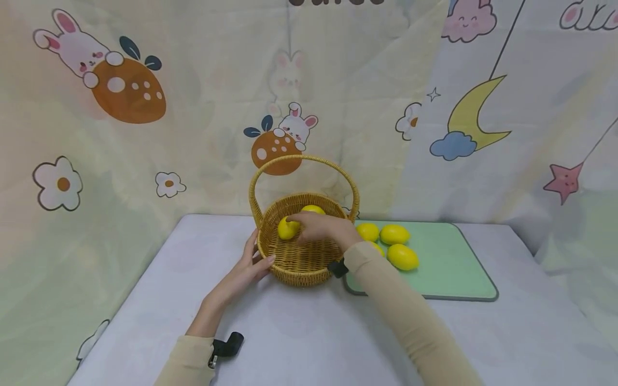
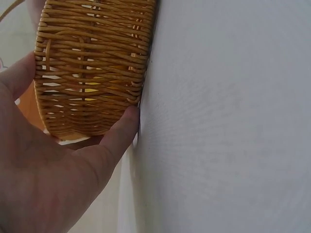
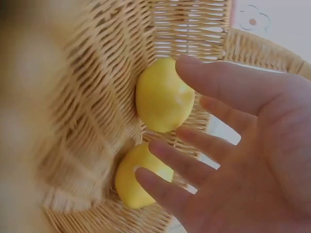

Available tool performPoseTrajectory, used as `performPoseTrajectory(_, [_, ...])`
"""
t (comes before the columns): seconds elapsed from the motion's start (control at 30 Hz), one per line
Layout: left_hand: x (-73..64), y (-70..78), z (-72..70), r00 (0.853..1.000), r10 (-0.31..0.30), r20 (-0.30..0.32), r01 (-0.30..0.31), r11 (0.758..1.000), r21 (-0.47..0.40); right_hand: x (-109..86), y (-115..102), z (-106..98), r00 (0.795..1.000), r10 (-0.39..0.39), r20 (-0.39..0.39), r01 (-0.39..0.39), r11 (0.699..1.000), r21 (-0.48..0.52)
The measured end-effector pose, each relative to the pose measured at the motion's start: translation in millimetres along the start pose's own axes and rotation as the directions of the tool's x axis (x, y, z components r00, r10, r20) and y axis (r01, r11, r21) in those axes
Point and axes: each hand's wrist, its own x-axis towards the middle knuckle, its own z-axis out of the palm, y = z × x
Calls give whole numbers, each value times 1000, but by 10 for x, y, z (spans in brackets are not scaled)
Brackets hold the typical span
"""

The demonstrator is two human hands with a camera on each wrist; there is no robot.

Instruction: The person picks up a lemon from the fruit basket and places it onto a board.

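Note:
A round wicker basket [image 1: 301, 277] with a tall arched handle stands on the table. My left hand [image 1: 245, 269] holds its left side, with the digits spread against the rim and the outer wall [image 2: 92, 73]. Inside lie two yellow lemons, one at the left [image 1: 287, 229] and another at the back [image 1: 314, 208]. My right hand [image 1: 322, 228] is over the basket's inside. In the right wrist view its fingers are loosely spread; the thumb tip overlaps the upper lemon [image 3: 163, 99], and the fingertips overlap the lower lemon [image 3: 133, 182]. Whether they touch I cannot tell.
Right of the basket lies a green cutting board [image 1: 449, 268] with a dark edge. Several lemons [image 1: 403, 257] sit on its left part, one partly hidden by my right arm. A printed cloth [image 1: 207, 107] hangs behind the white table [image 1: 299, 332].

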Motion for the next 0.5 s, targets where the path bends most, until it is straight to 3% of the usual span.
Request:
performPoseTrajectory(0.27, [2,-4,1,1000,2,1,-2,1000,-14,13,-80,-126,996,49,70,-46,998,-44])
performPoseTrajectory(0.5, [11,-14,-1,1000,-2,5,2,1000,-24,138,-66,-98,998,40,56,-36,997,-69])
